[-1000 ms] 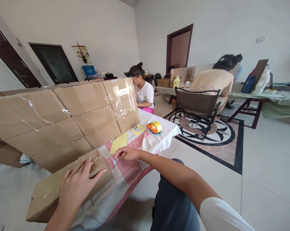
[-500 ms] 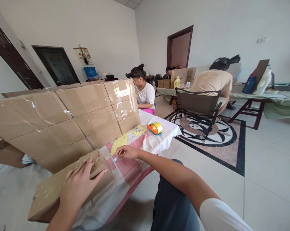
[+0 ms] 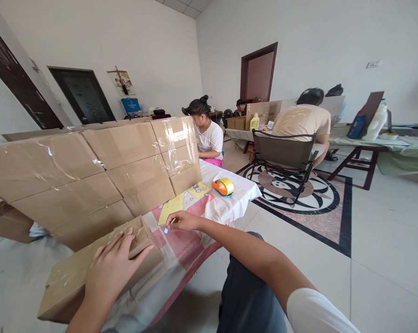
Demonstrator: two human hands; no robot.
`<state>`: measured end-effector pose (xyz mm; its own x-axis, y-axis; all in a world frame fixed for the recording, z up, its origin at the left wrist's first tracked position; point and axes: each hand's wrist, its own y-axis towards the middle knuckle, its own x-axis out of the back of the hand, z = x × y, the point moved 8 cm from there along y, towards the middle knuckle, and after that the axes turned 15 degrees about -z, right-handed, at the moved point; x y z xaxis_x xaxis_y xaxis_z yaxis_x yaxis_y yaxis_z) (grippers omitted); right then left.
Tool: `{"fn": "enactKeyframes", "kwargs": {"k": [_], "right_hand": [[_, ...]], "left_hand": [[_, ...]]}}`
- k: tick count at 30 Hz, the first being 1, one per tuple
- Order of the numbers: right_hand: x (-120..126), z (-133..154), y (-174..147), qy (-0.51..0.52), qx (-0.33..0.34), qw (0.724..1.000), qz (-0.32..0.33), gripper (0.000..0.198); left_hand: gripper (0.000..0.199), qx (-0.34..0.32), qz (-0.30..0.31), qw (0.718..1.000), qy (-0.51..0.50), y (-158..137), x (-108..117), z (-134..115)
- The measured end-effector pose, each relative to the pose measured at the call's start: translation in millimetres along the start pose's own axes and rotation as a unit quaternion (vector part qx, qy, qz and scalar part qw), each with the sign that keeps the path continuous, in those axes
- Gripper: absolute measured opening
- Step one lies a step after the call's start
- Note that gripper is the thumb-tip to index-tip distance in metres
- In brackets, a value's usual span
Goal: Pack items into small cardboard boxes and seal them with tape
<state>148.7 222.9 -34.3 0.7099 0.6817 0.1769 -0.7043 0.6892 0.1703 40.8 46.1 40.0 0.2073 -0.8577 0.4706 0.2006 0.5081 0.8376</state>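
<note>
A closed-up long cardboard box point(image 3: 66, 277) lies at the near left of the cloth-covered table. My left hand point(image 3: 113, 261) rests on its top near the right end, fingers spread and lying flat, thumb stretched along the near edge of a flap. Just to the right of that end, my right hand point(image 3: 183, 221) is closed in a pinch above the cloth. Between its fingertips is a small thin item with a yellowish shaft and a pale blue-white end point(image 3: 166, 230); its exact kind is too small to make out. An orange tape dispenser with yellow tape point(image 3: 223, 187) sits beyond my right hand.
A wall of stacked, taped cardboard boxes point(image 3: 125, 159) stands along the table's far side. The patterned tablecloth point(image 3: 188, 247) hangs over the near edge. A person in white point(image 3: 210, 138) sits behind; another sits in a dark chair point(image 3: 283, 150) at right. An open carton point(image 3: 9, 222) lies far left.
The view has tilted slightly. Both hands keep their places on the box and above the cloth. At the right, the seated person in the chair has raised their head a little.
</note>
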Motion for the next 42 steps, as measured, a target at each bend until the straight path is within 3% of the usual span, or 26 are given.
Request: {"fn": "enactKeyframes", "kwargs": {"k": [11,32,42], "right_hand": [[1.3,1.8,-2.5,-0.004,-0.009,1.000,-0.007,0.005],[0.4,-2.0,-2.6,0.005,-0.027,1.000,-0.002,0.008],[-0.2,1.7,-0.9,-0.014,-0.001,1.000,-0.009,0.006]], "left_hand": [[0.062,0.017,0.030,0.999,-0.003,-1.4,-3.2,1.0],[0.057,-0.015,-0.016,1.000,0.010,3.1,4.1,-3.5],[0.058,0.015,0.015,1.000,-0.007,1.4,-1.7,1.1]]}}
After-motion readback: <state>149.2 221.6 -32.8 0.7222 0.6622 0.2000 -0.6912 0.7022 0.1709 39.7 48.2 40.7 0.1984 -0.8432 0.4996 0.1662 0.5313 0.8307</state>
